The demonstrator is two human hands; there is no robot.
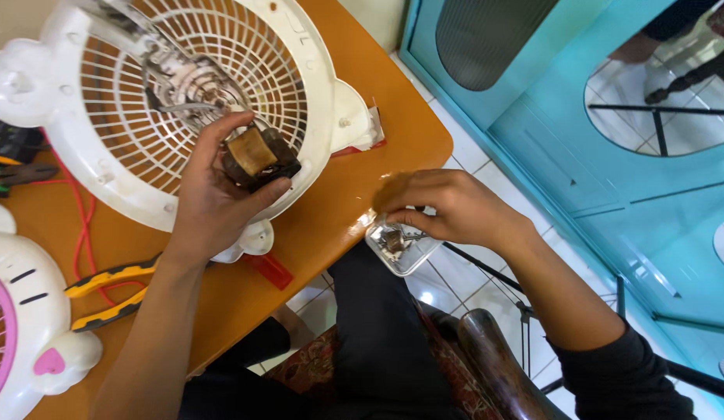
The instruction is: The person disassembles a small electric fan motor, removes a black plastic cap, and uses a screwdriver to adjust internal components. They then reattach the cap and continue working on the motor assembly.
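Clamped in our left hand [214, 198], thumb on one side and fingers on the other, is a small dark motor block [257, 158] with a tan winding, held up in the centre-left of the frame against the white fan grille [183, 93]. That grille, a round slatted shell with small ear-like lobes, fills the upper left and lies on the orange desk [331, 210]. Our right hand [444, 206] sits at centre frame, its grip closed with the fingertips pinched down into a small clear plastic tray [405, 247] that juts past the desk's lower edge; whatever small dark bit lies between the fingers is too blurred to name. Yellow-and-black-handled pliers [109, 295] lie at lower left on the desk, beside a thin red wire [82, 225]. A second white fan with a pink grille and a pink heart [24, 342] occupies the bottom left corner. A turquoise cabinet [580, 155] fills the right side above the white floor tiles [463, 272].
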